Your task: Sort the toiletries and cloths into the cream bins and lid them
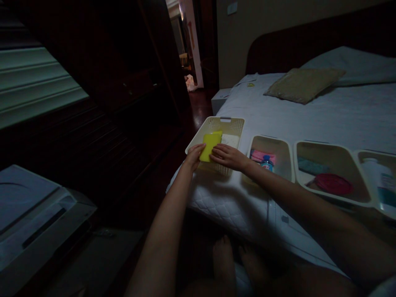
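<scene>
A flat, bright yellow rectangular thing [210, 147], maybe a folded cloth, is between my hands over a cream plastic basket [189, 143] with perforated sides. My left hand [194, 156] grips its left edge, thumb on top. On the right edge lie the fingers of my right hand [228, 156], pressed against it. Something white [231, 141] rests inside the basket behind my right hand. To the right, a second basket [286, 159] contains a pink cloth [260, 156] and a small blue-capped bottle [266, 163].
A third basket [360, 173] holds a dark red item [334, 183] and a greenish cloth [312, 165]. At the right edge, another contains a white bottle [385, 185]. The baskets stand along the edge of the bed [269, 119]. A pale appliance [40, 214] is at left.
</scene>
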`<state>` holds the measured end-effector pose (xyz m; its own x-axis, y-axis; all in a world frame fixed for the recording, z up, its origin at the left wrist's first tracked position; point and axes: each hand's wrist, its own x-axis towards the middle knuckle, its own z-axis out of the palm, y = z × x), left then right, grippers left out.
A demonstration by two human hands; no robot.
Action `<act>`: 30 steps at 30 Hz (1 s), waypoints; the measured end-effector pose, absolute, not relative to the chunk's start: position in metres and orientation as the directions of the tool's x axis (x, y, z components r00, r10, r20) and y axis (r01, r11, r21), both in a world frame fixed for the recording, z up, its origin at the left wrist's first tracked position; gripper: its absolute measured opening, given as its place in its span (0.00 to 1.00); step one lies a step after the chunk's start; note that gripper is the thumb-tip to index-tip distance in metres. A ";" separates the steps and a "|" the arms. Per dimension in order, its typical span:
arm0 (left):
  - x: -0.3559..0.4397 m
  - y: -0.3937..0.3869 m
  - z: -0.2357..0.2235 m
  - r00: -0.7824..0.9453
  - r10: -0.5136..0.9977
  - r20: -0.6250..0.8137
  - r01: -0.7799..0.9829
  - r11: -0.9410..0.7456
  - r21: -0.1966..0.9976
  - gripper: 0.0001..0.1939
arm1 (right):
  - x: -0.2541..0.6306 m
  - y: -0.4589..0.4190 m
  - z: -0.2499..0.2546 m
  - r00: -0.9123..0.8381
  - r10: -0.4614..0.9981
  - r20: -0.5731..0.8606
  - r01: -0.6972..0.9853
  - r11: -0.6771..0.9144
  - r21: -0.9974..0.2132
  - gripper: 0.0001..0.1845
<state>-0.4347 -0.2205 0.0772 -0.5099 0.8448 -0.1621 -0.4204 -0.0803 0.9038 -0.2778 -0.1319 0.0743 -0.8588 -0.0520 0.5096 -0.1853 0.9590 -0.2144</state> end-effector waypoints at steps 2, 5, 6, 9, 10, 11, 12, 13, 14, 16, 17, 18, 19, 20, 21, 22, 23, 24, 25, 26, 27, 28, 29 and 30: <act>-0.435 -0.219 0.078 -0.536 0.829 -0.159 -0.423 -0.101 0.900 0.14 | -0.277 -0.129 0.070 -0.847 -0.014 0.532 -0.143 0.969 -0.203 0.15; -0.436 -0.218 0.078 -0.574 0.805 -0.152 -0.429 -0.138 0.893 0.14 | -0.274 -0.125 0.065 -0.785 0.118 0.608 -0.006 0.980 -0.198 0.18; -0.437 -0.218 0.078 -0.583 0.798 -0.151 -0.430 -0.146 0.891 0.14 | -0.274 -0.125 0.064 -0.743 0.187 0.642 0.059 0.975 -0.215 0.20; -0.437 -0.218 0.077 -0.594 0.788 -0.160 -0.430 -0.143 0.891 0.15 | -0.278 -0.126 0.069 -0.572 0.430 0.698 0.207 0.900 -0.384 0.20; -0.437 -0.218 0.077 -0.594 0.787 -0.166 -0.430 -0.137 0.892 0.15 | -0.281 -0.126 0.072 -0.516 0.518 0.682 0.216 0.849 -0.482 0.19; -0.437 -0.218 0.077 -0.594 0.786 -0.170 -0.429 -0.131 0.894 0.15 | -0.284 -0.127 0.075 -0.471 0.609 0.638 0.203 0.779 -0.593 0.18; -0.436 -0.218 0.077 -0.591 0.788 -0.173 -0.428 -0.125 0.895 0.15 | -0.287 -0.129 0.079 -0.442 0.696 0.566 0.174 0.685 -0.707 0.17; -0.435 -0.218 0.077 -0.585 0.793 -0.172 -0.427 -0.120 0.896 0.15 | -0.291 -0.130 0.082 -0.425 0.772 0.473 0.136 0.571 -0.810 0.18; -0.435 -0.218 0.078 -0.576 0.800 -0.170 -0.427 -0.117 0.896 0.15 | -0.294 -0.131 0.084 -0.422 0.828 0.370 0.097 0.447 -0.889 0.20; -0.433 -0.218 0.079 -0.557 0.815 -0.160 -0.430 -0.118 0.895 0.16 | -0.298 -0.134 0.088 -0.462 0.869 0.178 0.033 0.217 -0.975 0.23; -0.433 -0.218 0.079 -0.554 0.818 -0.157 -0.431 -0.121 0.894 0.16 | -0.299 -0.136 0.089 -0.499 0.860 0.106 0.007 0.127 -0.992 0.23; -0.432 -0.218 0.079 -0.555 0.817 -0.155 -0.429 -0.122 0.895 0.16 | -0.300 -0.138 0.090 -0.536 0.843 0.051 -0.013 0.052 -0.999 0.21; -0.432 -0.219 0.080 -0.558 0.815 -0.156 -0.425 -0.119 0.897 0.16 | -0.300 -0.139 0.090 -0.566 0.824 0.010 -0.028 -0.008 -1.000 0.18; -0.432 -0.219 0.080 -0.559 0.814 -0.159 -0.420 -0.113 0.900 0.16 | -0.299 -0.141 0.091 -0.586 0.810 -0.018 -0.042 -0.052 -0.998 0.14; -0.431 -0.219 0.080 -0.558 0.814 -0.163 -0.416 -0.104 0.904 0.16 | -0.299 -0.141 0.091 -0.594 0.804 -0.033 -0.053 -0.081 -0.995 0.11; -0.431 -0.220 0.080 -0.554 0.816 -0.168 -0.412 -0.093 0.907 0.16 | -0.299 -0.142 0.091 -0.588 0.808 -0.042 -0.061 -0.096 -0.993 0.08; -0.431 -0.220 0.080 -0.547 0.819 -0.171 -0.408 -0.083 0.909 0.16 | -0.298 -0.142 0.091 -0.577 0.815 -0.048 -0.064 -0.103 -0.993 0.07; -0.431 -0.220 0.080 -0.541 0.823 -0.171 -0.406 -0.077 0.911 0.16 | -0.298 -0.142 0.092 -0.567 0.822 -0.053 -0.065 -0.109 -0.992 0.07; -0.431 -0.220 0.081 -0.538 0.826 -0.170 -0.404 -0.075 0.912 0.16 | -0.298 -0.142 0.092 -0.561 0.826 -0.056 -0.068 -0.113 -0.991 0.06; -0.431 -0.220 0.081 -0.535 0.828 -0.167 -0.402 -0.075 0.913 0.16 | -0.298 -0.142 0.092 -0.557 0.829 -0.058 -0.071 -0.118 -0.990 0.06; -0.431 -0.220 0.081 -0.535 0.829 -0.165 -0.400 -0.077 0.913 0.16 | -0.298 -0.142 0.093 -0.553 0.831 -0.059 -0.076 -0.122 -0.990 0.07; -0.431 -0.219 0.081 -0.536 0.828 -0.163 -0.399 -0.078 0.914 0.16 | -0.298 -0.142 0.093 -0.553 0.831 -0.059 -0.082 -0.124 -0.989 0.07; -0.431 -0.219 0.081 -0.539 0.827 -0.163 -0.398 -0.079 0.914 0.16 | -0.298 -0.143 0.093 -0.554 0.831 -0.057 -0.086 -0.125 -0.988 0.07; -0.431 -0.219 0.081 -0.541 0.825 -0.163 -0.397 -0.079 0.914 0.16 | -0.298 -0.143 0.094 -0.554 0.831 -0.055 -0.088 -0.124 -0.988 0.07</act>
